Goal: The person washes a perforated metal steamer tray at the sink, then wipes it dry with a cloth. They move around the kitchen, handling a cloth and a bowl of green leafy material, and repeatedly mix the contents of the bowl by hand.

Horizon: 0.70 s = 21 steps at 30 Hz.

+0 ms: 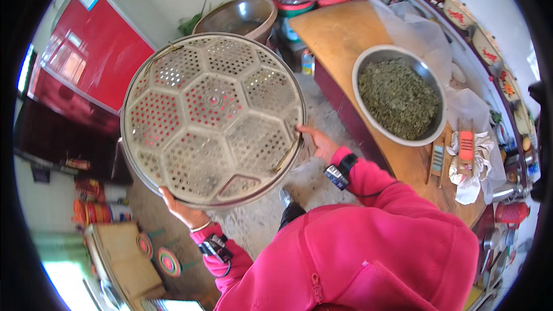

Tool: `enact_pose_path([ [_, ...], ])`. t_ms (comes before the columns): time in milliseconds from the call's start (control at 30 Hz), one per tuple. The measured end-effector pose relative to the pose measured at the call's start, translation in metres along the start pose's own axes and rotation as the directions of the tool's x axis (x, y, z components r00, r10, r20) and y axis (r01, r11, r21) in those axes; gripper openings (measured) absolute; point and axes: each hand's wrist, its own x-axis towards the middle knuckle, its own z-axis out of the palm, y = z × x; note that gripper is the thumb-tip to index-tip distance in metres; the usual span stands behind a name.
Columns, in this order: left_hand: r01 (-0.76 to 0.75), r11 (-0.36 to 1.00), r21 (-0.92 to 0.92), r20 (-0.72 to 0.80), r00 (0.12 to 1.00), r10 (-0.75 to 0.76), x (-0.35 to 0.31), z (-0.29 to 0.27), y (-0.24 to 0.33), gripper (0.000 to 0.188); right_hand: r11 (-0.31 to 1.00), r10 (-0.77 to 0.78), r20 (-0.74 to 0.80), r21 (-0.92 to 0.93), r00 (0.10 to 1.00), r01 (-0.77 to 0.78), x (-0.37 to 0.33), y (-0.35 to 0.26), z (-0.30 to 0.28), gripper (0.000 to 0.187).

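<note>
A large round metal steamer tray (214, 144), pierced with many small holes in hexagon patterns, is held up in front of me over the floor. My left hand (183, 212) grips its near left rim, the fingers mostly hidden under it. On the right rim, my right hand (318, 141) has its thumb on top and the other fingers underneath. Bits of green stalk cling to the tray near its edge. To my right, a steel basin (358, 80) of chopped green filling (397, 98) stands on the wooden table.
Two graters (465, 148) and a white cloth (469, 187) lie right of the table (334, 29), beside plastic sheeting (449, 69). A big brown basin (268, 20) stands beyond the tray. A red refrigerator (109, 52) is at far left, stools (169, 260) at lower left.
</note>
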Motion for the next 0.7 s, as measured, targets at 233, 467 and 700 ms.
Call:
enact_pose_path([
  [233,0.379,0.881,0.283,-0.022,0.921,-0.389,0.155,-0.008,-0.082,0.055,0.680,-0.701,0.140,-0.167,0.700,0.714,-0.015,-0.127,0.132,0.022],
  [467,0.464,0.833,-0.300,0.683,0.715,-0.152,0.209,0.153,-0.081,0.084,-0.772,-0.501,0.860,-0.492,0.090,0.402,0.041,-0.180,0.231,0.031],
  [700,0.305,0.944,-0.129,0.265,0.928,-0.263,0.305,0.167,-0.165,0.050,-0.930,0.073,0.983,0.007,0.167,0.368,0.176,-0.212,0.198,0.032],
])
